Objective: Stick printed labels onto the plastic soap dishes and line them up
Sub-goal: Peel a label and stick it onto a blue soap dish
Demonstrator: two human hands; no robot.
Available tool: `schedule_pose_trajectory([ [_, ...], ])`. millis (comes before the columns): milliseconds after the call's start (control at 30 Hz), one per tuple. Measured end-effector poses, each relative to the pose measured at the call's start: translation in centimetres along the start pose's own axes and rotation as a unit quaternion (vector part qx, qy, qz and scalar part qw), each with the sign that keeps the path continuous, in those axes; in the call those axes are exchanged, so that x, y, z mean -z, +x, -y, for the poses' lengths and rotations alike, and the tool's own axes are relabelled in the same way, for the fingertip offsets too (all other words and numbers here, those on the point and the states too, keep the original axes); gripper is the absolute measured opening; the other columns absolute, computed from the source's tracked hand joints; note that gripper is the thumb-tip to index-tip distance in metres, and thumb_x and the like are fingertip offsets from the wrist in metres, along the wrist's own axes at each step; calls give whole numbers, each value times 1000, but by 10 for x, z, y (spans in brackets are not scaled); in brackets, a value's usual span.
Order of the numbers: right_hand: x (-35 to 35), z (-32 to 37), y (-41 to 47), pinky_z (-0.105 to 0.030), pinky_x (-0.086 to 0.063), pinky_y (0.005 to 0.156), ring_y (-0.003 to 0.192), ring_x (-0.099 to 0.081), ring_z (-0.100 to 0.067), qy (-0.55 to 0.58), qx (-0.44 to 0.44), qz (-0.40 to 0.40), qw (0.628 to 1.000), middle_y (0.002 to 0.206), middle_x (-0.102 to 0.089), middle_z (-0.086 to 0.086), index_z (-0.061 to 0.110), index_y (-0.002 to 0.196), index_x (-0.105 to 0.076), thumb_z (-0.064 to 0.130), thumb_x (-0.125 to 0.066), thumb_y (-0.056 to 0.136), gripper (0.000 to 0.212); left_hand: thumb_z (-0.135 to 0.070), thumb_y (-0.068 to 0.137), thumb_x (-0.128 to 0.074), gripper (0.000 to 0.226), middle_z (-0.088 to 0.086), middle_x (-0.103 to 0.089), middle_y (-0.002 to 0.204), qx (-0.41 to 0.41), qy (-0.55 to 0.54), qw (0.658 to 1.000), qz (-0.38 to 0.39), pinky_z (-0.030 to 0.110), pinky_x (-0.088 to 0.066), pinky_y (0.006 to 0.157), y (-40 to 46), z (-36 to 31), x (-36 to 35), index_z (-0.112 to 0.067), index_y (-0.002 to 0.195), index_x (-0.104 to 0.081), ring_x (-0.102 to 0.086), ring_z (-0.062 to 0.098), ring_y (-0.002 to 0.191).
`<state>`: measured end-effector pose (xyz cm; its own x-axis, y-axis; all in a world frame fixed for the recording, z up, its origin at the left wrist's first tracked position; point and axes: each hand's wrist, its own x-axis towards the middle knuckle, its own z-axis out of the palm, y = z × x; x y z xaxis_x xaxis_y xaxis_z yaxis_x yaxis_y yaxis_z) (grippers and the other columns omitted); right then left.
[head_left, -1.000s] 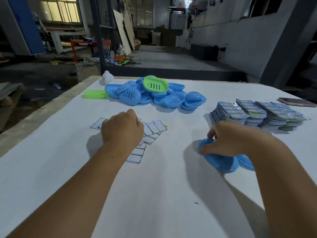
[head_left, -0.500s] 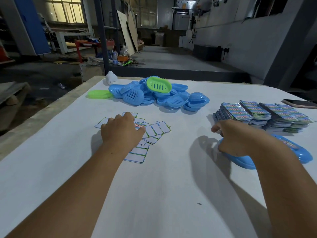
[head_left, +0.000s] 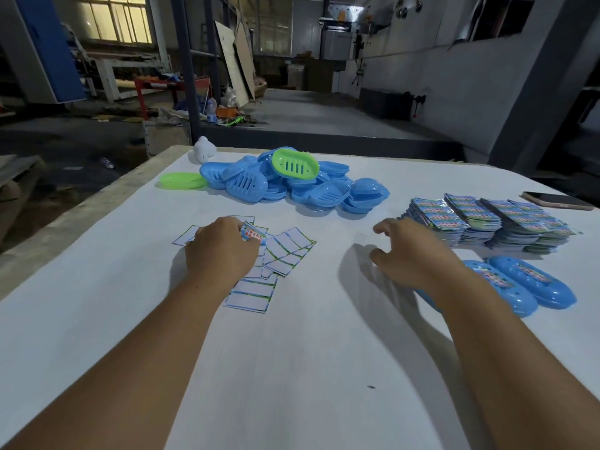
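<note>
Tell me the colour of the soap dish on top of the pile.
Green soap dish, slotted, atop the blue dishes; the head view shows it.

White surface (head_left: 292, 368): soap dish pile (head_left: 292, 186) far, loose labels (head_left: 285, 251) left, label stacks (head_left: 487, 222), phone (head_left: 556, 200), two labelled dishes (head_left: 526, 284) right.

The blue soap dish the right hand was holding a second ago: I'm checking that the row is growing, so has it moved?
Yes. The blue soap dish has gone right, from the open table towards the label stacks, beside another labelled dish. The right hand has let go.
</note>
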<state>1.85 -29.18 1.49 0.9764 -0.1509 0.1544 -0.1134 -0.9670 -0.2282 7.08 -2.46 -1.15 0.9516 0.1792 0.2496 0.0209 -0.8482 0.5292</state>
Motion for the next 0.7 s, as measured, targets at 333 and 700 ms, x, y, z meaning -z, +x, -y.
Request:
schedule_pose_trajectory([
  [333, -21, 68, 70, -44, -45, 98, 131, -49, -31, 28, 52, -39, 997, 149, -47, -6, 16, 146, -43, 14, -53, 96, 50, -31, 86, -67, 28, -1, -70, 108, -2, -102, 995, -11, 40, -51, 89, -2, -3, 1, -27, 113, -64, -61, 27, 104],
  [700, -31, 73, 78, -33, -42, 69, 87, -58, -26, 110, 45, -192, 974, 98, -65, -8, 10, 108, -63, 20, -51, 100, 18, -31, 87, -63, 29, -4, -70, 107, 8, -123, 992, 1, 40, -48, 92, 2, 4, -2, -30, 115, -60, -60, 24, 107],
])
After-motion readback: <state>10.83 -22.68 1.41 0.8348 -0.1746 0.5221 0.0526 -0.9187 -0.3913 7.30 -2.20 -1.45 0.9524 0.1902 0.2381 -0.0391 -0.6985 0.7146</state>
